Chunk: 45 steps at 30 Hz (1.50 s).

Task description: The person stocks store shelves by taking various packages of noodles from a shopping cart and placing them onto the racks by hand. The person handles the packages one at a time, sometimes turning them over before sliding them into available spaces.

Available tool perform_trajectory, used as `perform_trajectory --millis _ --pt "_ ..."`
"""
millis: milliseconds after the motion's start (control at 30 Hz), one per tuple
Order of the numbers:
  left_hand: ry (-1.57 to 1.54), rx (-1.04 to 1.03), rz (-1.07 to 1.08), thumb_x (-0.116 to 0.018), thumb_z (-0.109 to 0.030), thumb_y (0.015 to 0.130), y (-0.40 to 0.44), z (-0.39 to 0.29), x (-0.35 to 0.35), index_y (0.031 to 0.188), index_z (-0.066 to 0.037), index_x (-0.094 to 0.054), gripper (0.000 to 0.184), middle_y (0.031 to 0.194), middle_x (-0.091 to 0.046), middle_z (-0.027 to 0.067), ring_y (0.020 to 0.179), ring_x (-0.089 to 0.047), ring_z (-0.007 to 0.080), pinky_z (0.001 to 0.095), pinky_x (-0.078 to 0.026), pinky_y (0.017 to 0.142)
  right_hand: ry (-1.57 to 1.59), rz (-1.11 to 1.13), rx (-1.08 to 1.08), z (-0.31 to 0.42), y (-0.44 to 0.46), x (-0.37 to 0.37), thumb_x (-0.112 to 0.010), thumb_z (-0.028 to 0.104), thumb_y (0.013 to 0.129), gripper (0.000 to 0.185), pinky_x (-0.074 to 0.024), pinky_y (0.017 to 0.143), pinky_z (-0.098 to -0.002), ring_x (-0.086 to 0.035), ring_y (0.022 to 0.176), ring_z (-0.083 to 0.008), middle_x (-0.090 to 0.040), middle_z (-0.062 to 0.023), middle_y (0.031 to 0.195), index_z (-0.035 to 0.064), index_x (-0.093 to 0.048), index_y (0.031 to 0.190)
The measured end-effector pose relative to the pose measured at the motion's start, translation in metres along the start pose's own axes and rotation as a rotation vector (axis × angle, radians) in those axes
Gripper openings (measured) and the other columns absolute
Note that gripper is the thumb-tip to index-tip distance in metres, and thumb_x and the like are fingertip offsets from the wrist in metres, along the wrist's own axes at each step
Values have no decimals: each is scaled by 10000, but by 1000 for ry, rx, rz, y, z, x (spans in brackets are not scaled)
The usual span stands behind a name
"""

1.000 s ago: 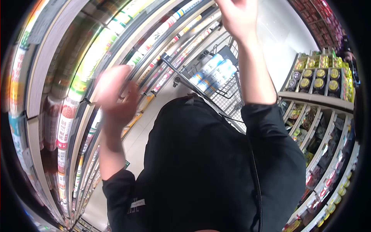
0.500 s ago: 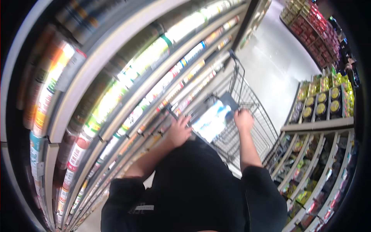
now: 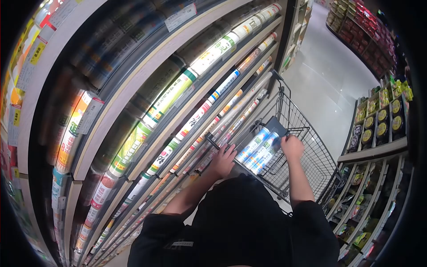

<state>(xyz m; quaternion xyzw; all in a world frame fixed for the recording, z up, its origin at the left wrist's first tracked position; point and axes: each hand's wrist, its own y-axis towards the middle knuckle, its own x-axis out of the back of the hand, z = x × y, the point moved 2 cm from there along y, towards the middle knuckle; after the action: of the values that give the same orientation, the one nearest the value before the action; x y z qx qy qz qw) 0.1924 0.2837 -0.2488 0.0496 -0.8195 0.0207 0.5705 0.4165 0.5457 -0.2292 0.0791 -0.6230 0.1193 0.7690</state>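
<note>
many stocked shelves (image 3: pixel 373 150), glossy floor (image 3: pixel 320 66), wire cart (image 3: pixel 309 160)

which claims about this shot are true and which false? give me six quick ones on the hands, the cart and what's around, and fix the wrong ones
1. The left hand is open. True.
2. The packs lie outside the cart. False: the packs lie inside the cart.
3. The right hand is curled, beside the packs in this view. True.
4. The person wears white. False: the sleeves are black.
5. A price tag shows toward the top left of the picture. True.
6. Nothing shows at the right of the picture. False: yellow-labelled packages stand there.
</note>
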Motion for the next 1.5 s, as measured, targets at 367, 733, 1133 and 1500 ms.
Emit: perform_trajectory --millis 367,733,1133,1500 --pt "-75 -94 -94 -607 -94 818 47 1 -9 1408 -92 -603 589 1631 -356 125 1504 -273 428 548 -336 1202 32 66 5 -21 59 5 -619 415 900 382 -577 805 -495 -739 873 -375 -752 -201 890 65 -770 902" --pt "83 -87 -30 -661 -117 780 86 -7 -7 1438 -136 -585 663 1587 -409 167 1443 -361 425 513 -408 1070 -146 66 -46 -17 98 8 -634 433 915 406 -586 791 -480 -742 873 -364 -756 -198 909 51 -771 917" --pt "-9 -44 16 -683 -103 782 136 4 -14 1423 -131 -587 649 1620 -358 150 1460 -338 416 542 -375 1103 -240 98 -26 -19 140 5 -632 468 926 436 -597 768 -464 -753 863 -353 -769 -166 910 63 -792 928" --pt "-128 -37 -26 -710 -208 849 223 -53 -13 1227 -30 -620 428 1237 -627 170 1152 -598 331 485 -474 944 13 307 183 -17 225 -52 -652 408 903 558 -486 1053 -471 -640 1182 -391 -693 -207 1221 40 -625 1321"
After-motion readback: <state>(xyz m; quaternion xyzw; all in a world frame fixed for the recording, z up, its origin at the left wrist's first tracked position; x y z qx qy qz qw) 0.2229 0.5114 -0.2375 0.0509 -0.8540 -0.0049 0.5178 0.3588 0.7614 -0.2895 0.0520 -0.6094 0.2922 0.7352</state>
